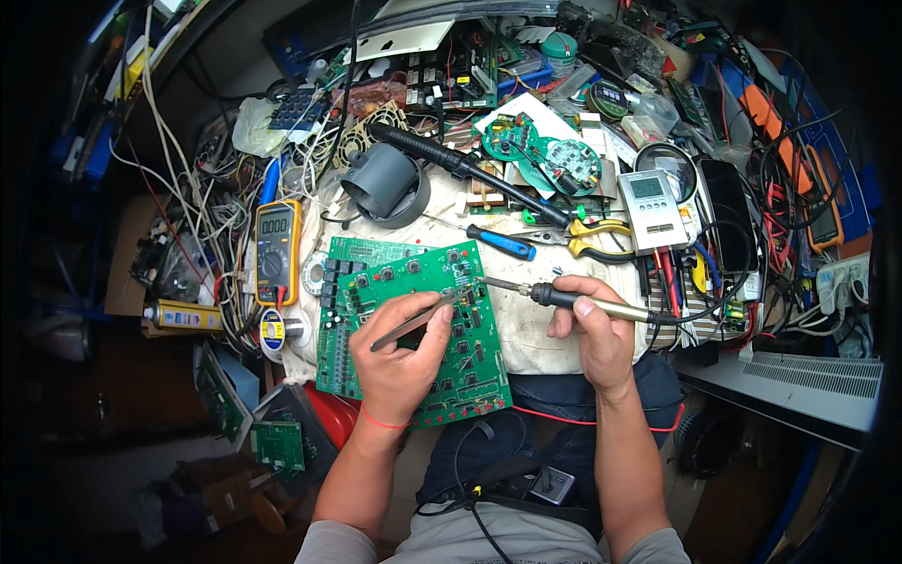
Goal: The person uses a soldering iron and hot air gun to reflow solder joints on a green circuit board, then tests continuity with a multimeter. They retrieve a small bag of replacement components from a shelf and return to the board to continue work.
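A green circuit board [487, 383] with buttons, chips and small parts lies tilted at the table's front edge, over a second green board [336, 352] at its left. My left hand [406, 362] rests above the board, its fingers pinching a pair of tweezers [406, 329]. The tweezers' tips are at the parts near the board's upper right side. In my right hand [603, 348] is a soldering iron [560, 297], gripped by its dark handle. Its metal tip points left and reaches the same area; whether it touches a part cannot be made out.
A yellow multimeter [278, 249] and a solder spool [272, 329] stand to the left. Behind the boards lie a grey round nozzle-like piece [383, 183], a blue screwdriver [503, 242] and yellow-black pliers [601, 241]. A white device with a screen [651, 211] sits at right, among tangled cables.
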`<move>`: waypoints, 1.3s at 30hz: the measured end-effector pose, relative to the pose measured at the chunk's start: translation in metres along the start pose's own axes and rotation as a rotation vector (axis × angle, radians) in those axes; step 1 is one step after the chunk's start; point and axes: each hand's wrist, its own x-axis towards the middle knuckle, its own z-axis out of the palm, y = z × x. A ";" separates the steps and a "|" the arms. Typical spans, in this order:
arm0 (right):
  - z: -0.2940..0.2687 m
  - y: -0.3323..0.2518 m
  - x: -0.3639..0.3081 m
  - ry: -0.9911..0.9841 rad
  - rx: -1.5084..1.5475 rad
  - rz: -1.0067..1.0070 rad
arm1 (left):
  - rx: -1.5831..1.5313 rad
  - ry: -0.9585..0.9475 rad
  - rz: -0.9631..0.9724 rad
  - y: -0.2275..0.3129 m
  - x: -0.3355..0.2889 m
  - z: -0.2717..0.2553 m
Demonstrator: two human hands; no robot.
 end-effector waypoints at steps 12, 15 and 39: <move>-0.001 0.001 0.001 -0.013 -0.016 -0.003 | 0.046 -0.001 0.090 -0.002 0.003 0.008; -0.001 0.001 0.001 -0.018 -0.019 0.000 | 0.039 0.007 0.101 -0.002 0.003 0.011; -0.002 -0.001 0.004 0.009 -0.053 0.038 | -0.042 -0.017 -0.067 -0.002 0.003 0.011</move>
